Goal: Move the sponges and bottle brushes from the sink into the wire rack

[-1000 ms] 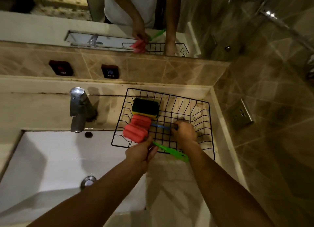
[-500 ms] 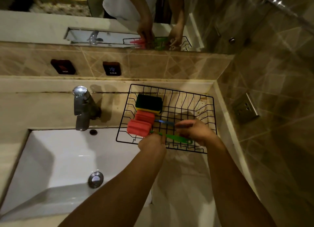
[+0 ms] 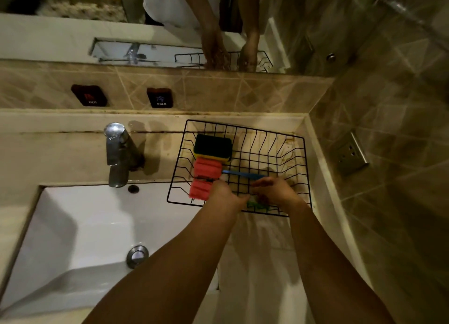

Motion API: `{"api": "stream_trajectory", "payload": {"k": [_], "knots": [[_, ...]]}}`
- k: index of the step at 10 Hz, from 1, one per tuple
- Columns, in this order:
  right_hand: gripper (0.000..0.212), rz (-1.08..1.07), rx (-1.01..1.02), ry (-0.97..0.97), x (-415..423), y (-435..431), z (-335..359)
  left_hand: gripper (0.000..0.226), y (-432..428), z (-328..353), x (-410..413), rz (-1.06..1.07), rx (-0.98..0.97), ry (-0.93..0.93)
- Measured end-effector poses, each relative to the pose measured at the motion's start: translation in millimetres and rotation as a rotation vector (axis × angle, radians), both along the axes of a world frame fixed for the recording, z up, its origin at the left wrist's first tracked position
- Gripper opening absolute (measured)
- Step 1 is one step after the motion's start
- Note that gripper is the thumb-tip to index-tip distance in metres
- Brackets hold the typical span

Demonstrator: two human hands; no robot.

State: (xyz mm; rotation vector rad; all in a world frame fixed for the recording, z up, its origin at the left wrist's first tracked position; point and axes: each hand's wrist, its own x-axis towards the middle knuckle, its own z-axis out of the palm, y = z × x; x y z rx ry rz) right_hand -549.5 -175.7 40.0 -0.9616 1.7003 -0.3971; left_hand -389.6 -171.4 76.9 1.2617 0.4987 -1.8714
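Green brush handle (image 3: 255, 205) lies between both hands at the wire rack's (image 3: 306, 168) six o'clock edge; left hand (image 3: 224, 197) and right hand (image 3: 277, 193) curl around it, grip unclear.

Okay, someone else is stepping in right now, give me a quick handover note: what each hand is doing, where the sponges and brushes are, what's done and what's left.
Left hand: inside the wire rack, at the near brush, by its pink head. Whether it grips cannot be told.
Right hand: also in the rack, over that brush's green handle, mostly hidden. Grip unclear.
In the rack: green and yellow sponge at the back left, blue-handled brush in front of it, green-handled brush nearest.
Sink: nothing to move can be seen in it.
Done: everything visible is in the rack.
Left: let go of the near brush and pull both hands out.
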Motion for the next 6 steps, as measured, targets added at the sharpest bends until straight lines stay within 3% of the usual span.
{"api": "stream_trajectory", "payload": {"k": [1, 2, 3, 5, 6], "knots": [[0.017, 0.121, -0.053, 0.143, 6, 1, -6, 0.038, 2, -1, -1, 0.129, -0.035, 0.203], [0.011, 0.451, -0.117, 0.381, 16, 4, -7, 0.058, 6, -3, 1, 0.208, -0.006, 0.268], [0.015, 0.616, -0.148, 0.544, 23, 3, -7, 0.063, 13, -2, 2, 0.206, -0.063, 0.262], [0.015, 0.547, -0.331, 0.608, 30, 8, 9, 0.057, 28, 12, 18, -0.031, -0.215, 0.124], [0.017, 0.337, -0.432, 0.578, 38, 20, 20, 0.046, 33, 24, 37, -0.234, -0.303, 0.031]]}}
